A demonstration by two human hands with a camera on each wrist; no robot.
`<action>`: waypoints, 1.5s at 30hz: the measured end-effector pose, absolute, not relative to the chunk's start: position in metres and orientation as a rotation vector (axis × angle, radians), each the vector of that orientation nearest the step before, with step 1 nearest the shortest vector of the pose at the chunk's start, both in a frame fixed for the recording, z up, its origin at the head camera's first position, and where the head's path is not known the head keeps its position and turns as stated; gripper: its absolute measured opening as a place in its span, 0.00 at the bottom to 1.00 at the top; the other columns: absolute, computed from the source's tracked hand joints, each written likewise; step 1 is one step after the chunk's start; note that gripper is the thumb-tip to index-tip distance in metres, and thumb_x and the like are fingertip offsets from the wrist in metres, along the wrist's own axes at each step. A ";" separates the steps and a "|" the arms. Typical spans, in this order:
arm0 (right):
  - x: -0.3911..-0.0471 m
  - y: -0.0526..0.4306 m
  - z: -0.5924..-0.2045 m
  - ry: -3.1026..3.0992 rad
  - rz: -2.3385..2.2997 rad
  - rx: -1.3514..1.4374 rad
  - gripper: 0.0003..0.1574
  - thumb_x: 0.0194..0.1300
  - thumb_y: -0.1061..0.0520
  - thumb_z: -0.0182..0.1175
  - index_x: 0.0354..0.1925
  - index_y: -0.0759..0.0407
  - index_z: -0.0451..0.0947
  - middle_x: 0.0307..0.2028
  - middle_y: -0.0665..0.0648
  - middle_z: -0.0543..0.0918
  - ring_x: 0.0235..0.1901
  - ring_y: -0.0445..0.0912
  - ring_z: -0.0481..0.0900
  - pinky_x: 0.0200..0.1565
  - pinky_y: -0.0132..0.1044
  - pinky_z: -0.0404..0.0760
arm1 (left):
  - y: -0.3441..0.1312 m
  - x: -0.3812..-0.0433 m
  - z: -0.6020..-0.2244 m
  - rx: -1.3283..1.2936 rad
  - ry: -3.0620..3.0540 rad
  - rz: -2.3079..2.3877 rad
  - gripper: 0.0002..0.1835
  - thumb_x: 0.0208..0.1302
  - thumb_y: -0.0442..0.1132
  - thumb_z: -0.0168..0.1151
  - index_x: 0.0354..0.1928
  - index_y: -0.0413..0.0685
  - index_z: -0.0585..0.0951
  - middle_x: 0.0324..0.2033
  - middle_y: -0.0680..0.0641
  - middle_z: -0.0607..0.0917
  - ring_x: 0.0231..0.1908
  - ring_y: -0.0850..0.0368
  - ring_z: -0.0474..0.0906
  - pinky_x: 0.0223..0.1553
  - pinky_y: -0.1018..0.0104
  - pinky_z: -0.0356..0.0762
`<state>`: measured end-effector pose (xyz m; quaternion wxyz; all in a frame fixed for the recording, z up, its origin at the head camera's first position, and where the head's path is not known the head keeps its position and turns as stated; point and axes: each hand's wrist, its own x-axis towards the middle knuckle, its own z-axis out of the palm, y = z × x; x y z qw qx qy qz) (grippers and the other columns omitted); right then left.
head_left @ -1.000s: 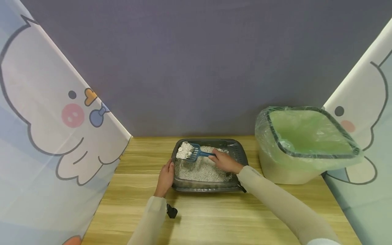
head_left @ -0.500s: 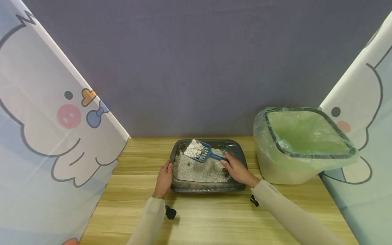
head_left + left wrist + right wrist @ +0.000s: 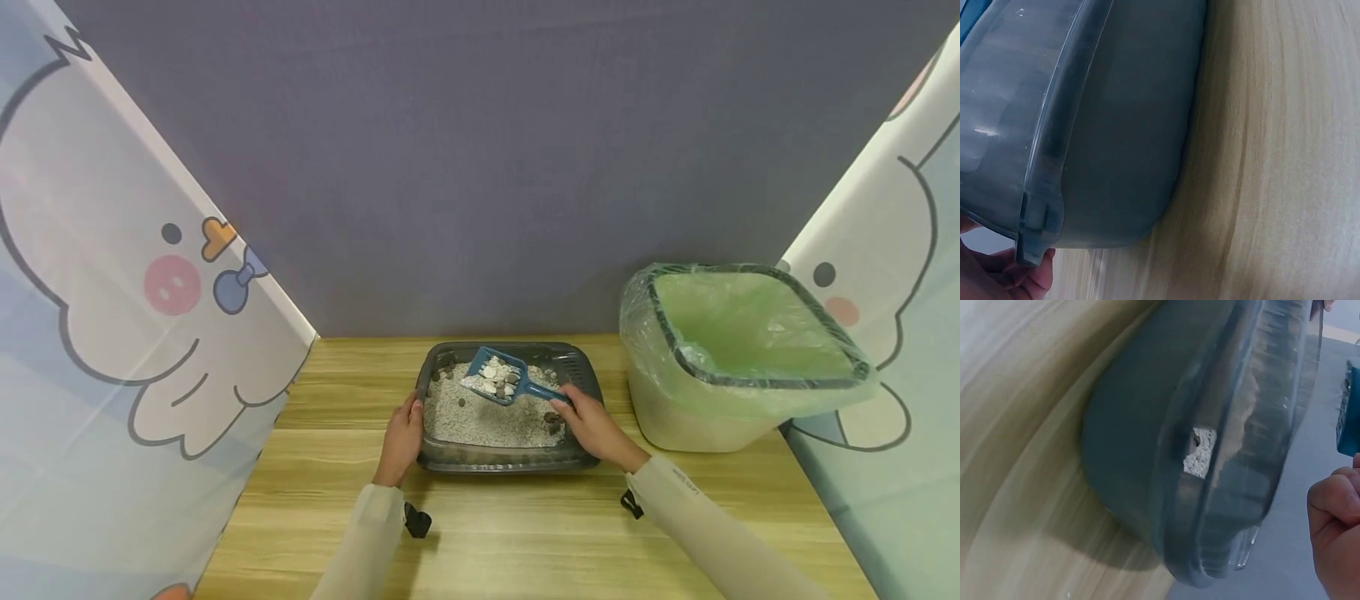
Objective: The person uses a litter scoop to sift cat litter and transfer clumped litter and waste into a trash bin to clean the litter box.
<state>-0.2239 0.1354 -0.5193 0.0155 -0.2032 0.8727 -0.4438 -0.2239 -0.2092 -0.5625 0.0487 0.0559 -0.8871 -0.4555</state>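
A dark grey litter box holds pale grainy litter with several brown clumps near its edges. My left hand grips the box's left rim; in the left wrist view its fingers curl around the rim at the corner. My right hand holds a blue slotted litter scoop by its handle, over the litter. White and brownish lumps lie in the scoop. In the right wrist view, the curled right hand and part of the scoop show beyond the box wall.
To the right of the box stands a pale waste bin lined with a translucent green bag. Both rest on a wood-grain table. A grey panel rises behind, and cartoon-printed sheets flank both sides.
The scoop has moved from the box's left end toward the middle, up and right. Loose litter has fallen from it, leaving lumps. My left hand stays on the rim.
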 end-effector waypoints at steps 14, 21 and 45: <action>-0.228 0.142 -0.513 2.875 -1.342 -0.741 0.07 0.72 0.52 0.52 0.44 0.53 0.70 0.25 0.47 0.68 0.19 0.40 0.62 0.25 0.36 0.65 | -0.209 -0.225 -0.563 0.168 -2.708 -1.385 0.29 0.76 0.53 0.35 0.70 0.43 0.63 0.50 0.34 0.74 0.49 0.39 0.72 0.49 0.42 0.67; -0.226 0.142 -0.517 2.973 -1.354 -0.698 0.07 0.70 0.57 0.54 0.45 0.56 0.71 0.26 0.47 0.69 0.20 0.40 0.63 0.25 0.36 0.66 | -0.208 -0.226 -0.561 0.184 -2.702 -1.390 0.29 0.76 0.53 0.36 0.69 0.43 0.64 0.50 0.34 0.74 0.50 0.38 0.72 0.50 0.42 0.67; -0.222 0.138 -0.517 2.922 -1.359 -0.595 0.14 0.71 0.46 0.51 0.39 0.55 0.73 0.19 0.47 0.65 0.16 0.39 0.59 0.21 0.34 0.63 | -0.209 -0.225 -0.561 0.164 -2.718 -1.367 0.31 0.76 0.55 0.34 0.70 0.42 0.63 0.52 0.32 0.73 0.51 0.36 0.70 0.51 0.40 0.65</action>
